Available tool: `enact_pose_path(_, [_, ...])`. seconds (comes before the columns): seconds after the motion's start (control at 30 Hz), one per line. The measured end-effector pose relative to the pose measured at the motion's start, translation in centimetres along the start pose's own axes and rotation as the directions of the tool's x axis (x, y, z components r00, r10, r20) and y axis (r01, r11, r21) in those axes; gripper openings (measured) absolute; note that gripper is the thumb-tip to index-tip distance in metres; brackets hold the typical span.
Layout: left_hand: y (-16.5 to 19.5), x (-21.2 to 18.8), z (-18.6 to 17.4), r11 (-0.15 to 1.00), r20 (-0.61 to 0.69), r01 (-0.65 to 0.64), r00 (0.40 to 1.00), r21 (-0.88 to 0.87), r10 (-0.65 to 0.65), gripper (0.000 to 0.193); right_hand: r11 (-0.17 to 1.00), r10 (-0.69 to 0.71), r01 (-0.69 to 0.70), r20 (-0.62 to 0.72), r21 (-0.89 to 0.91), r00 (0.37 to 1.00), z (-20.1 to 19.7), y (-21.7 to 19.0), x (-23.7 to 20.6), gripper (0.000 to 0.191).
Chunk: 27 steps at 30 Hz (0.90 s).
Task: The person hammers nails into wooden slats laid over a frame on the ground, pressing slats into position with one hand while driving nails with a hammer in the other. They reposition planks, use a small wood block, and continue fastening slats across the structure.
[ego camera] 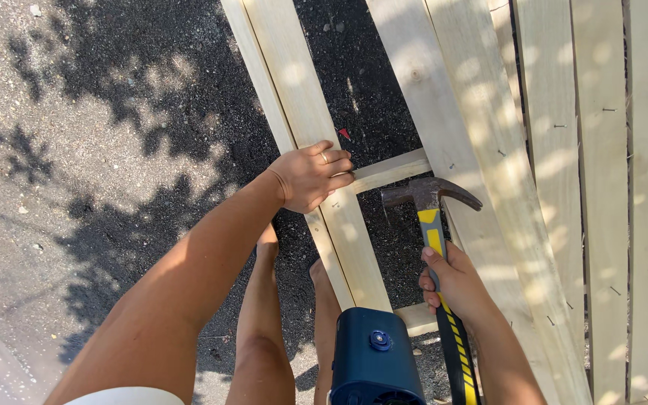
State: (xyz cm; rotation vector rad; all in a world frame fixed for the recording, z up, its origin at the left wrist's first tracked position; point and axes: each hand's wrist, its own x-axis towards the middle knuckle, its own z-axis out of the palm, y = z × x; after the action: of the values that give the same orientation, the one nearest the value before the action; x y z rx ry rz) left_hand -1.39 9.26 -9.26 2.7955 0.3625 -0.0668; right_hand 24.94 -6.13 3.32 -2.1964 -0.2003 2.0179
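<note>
My left hand [310, 177] rests on a pale wooden plank [305, 112], fingers curled over its edge where a short cross piece [391, 170] meets it. My right hand [455, 281] grips the yellow and black handle of a claw hammer [429, 196]. The rusty hammer head sits just right of the cross piece, at the edge of a wider plank [451, 112]. Whether the left fingers pinch a nail cannot be seen.
More pale boards with small nails [601, 150] lie side by side at the right. Dark asphalt [114, 135] with leaf shadows surrounds them. A dark blue device [375, 360] hangs below my chest. My bare legs [264, 315] stand between the planks.
</note>
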Motion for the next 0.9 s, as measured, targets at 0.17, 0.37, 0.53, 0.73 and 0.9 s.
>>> enact_pose_path(0.17, [-0.1, -0.3, -0.1, 1.000, -0.027, -0.004, 1.000, 0.020, 0.005, 0.046, 0.996, 0.069, -0.073, 0.091, 0.042, 0.993, 2.1, 1.4, 1.2, 0.022])
enact_pose_path(0.37, [0.2, -0.3, -0.4, 1.000, -0.024, 0.010, 1.000, -0.003, -0.010, 0.043, 1.000, 0.003, -0.002, 0.032, -0.009, 0.999, -0.9, 0.2, 0.7, 0.023])
enact_pose_path(0.53, [-0.1, -0.7, 0.4, 1.000, -0.057, 0.003, 0.998, 0.012, -0.003, 0.044, 0.984, -0.150, 0.149, -0.005, -0.098, 0.989, 0.9, 1.4, 1.2, 0.028])
enact_pose_path(0.73, [0.1, -0.8, 0.5, 1.000, -0.025, -0.019, 1.000, -0.013, 0.019, 0.043, 1.000, -0.004, 0.004, 0.074, -0.011, 0.997, 2.0, 2.2, 2.0, 0.025])
enact_pose_path(0.9, [0.5, -0.8, -0.2, 1.000, -0.046, 0.000, 0.999, -0.010, -0.001, 0.040, 1.000, 0.013, -0.013, 0.038, -0.014, 0.999, 1.2, 0.5, 0.0, 0.026])
